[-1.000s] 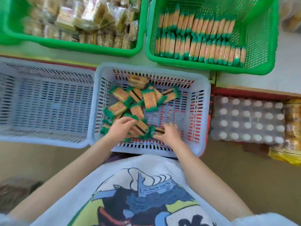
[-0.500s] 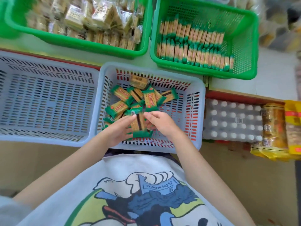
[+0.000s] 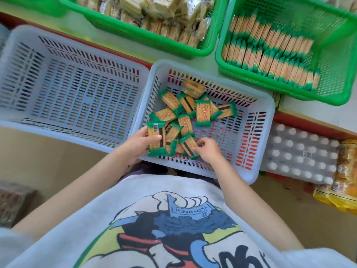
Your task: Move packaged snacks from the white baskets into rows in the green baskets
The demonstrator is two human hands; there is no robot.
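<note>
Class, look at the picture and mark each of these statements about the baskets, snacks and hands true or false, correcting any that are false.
1. The left hand holds a stack of green-edged snack packs. True.
2. The left white basket is full of snacks. False: no snacks show in it.
3. The right hand reaches into the right white basket. True.
4. The right green basket holds a loose heap. False: its snacks stand in rows.
5. Both hands hang idle outside the baskets. False: both are over the loose snacks in the right white basket.
</note>
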